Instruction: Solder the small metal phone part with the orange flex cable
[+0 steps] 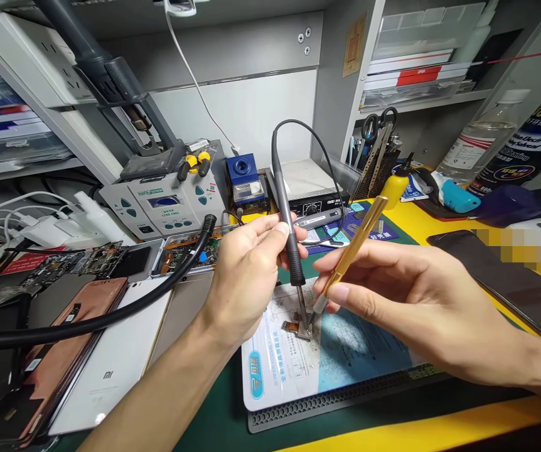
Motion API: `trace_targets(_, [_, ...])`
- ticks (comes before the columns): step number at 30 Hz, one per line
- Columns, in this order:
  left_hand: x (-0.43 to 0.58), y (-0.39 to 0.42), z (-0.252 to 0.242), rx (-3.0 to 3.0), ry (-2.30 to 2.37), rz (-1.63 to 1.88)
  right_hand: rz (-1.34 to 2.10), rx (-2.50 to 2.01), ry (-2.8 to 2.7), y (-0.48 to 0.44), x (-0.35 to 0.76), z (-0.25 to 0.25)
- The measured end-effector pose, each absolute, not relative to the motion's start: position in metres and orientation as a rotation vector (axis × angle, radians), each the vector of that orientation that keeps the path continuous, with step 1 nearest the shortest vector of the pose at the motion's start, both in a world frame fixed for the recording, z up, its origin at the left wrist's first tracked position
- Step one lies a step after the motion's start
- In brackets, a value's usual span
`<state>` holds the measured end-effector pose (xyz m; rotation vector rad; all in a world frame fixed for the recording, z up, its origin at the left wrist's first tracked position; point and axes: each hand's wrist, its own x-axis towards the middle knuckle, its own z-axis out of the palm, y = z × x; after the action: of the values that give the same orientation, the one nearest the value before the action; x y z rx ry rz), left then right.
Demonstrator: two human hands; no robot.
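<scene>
My left hand (251,267) is closed around a black soldering iron (283,188), its metal tip pointing down. That tip meets a small metal part with an orange flex cable (292,326), which lies on a printed white and blue work sheet (280,376). In my right hand (407,301), thumb and fingers pinch a slim pen-shaped tool with a knurled gold handle (359,238) and silver collar. Its thin dark end comes down beside the iron's tip, at the same part; the end's exact shape is too small to tell.
Left lie a white phone back (105,364), circuit boards (96,257) and a thick black hose (133,311). A hot-air station (162,201) stands behind. Right are a dark phone (515,270), yellow bottle (396,188) and scissors (378,125). The iron's cord (320,144) loops behind my hands.
</scene>
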<state>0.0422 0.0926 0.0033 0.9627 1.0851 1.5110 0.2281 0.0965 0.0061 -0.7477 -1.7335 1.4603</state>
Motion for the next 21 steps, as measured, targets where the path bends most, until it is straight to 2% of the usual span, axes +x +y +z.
trace_targets(21, [0.0405, 0.0932, 0.0046, 0.957, 1.097, 1.512, 1.432, -0.746, -1.701, 0.0964, 0.2259, 0.0075])
